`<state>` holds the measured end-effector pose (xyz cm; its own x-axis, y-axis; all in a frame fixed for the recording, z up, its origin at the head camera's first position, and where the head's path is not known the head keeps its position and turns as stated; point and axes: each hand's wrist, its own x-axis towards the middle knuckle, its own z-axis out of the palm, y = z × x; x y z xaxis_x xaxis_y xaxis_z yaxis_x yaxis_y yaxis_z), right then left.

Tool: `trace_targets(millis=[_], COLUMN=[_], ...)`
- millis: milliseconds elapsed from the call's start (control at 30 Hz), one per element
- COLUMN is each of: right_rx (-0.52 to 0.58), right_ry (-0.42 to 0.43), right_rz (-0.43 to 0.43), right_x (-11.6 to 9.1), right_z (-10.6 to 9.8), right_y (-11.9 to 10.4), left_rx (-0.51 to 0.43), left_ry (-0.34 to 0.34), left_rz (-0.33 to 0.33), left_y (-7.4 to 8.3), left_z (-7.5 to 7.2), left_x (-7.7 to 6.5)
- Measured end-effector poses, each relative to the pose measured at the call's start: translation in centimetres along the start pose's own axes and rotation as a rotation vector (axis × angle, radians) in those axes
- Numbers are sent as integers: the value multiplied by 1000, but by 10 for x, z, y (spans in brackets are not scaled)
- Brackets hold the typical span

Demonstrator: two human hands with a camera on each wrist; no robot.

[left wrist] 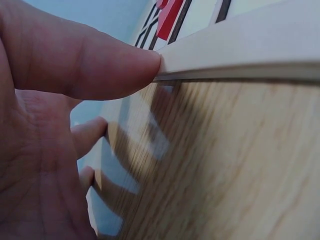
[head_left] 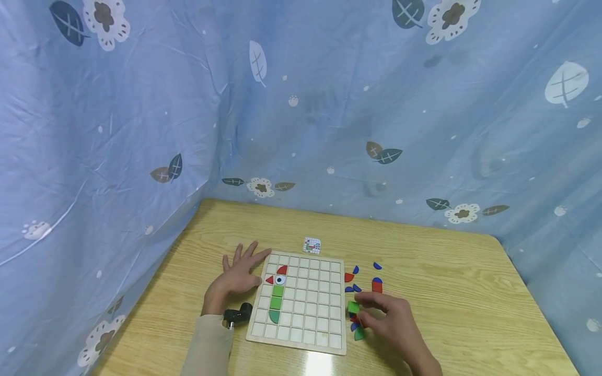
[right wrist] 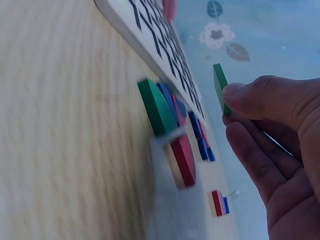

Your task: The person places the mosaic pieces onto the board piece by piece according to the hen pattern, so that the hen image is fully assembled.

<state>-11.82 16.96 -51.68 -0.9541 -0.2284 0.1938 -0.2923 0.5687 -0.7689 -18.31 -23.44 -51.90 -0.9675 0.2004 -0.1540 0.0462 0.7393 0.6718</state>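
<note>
A wooden grid board lies on the table. In its left columns are a red triangle, a red quarter-round tile, an eye tile, two green square tiles and a green quarter-round tile. My left hand, fingers spread, touches the board's left edge; its thumb meets the rim in the left wrist view. Just right of the board, my right hand pinches a green square tile between thumb and fingers, raised above the loose pieces.
Beside the board's right edge lie several loose tiles, among them a green quarter-round piece, a red piece and blue pieces. A small pattern card lies behind the board. A patterned blue curtain surrounds the table.
</note>
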Motion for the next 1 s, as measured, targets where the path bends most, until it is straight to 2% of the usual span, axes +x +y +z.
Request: trace_targets(millis=[333, 533, 733, 833, 1000], right_rx=[101, 90, 156, 185, 173], right_ry=[-52, -102, -189, -210, -233], right_rz=[-160, -148, -130, -138, -156], right_x=[1, 3, 8, 11, 14], right_z=[22, 44, 65, 74, 85], right_y=[-8, -19, -30, -36, -45], left_rx=[-4, -3, -9, -10, -8], left_ry=[8, 10, 8, 3, -2], left_rz=[0, 7, 11, 9, 6], left_y=[-2, -2, -3, -3, -2], left_z=[1, 2, 1, 1, 0], left_x=[0, 1, 0, 0, 0])
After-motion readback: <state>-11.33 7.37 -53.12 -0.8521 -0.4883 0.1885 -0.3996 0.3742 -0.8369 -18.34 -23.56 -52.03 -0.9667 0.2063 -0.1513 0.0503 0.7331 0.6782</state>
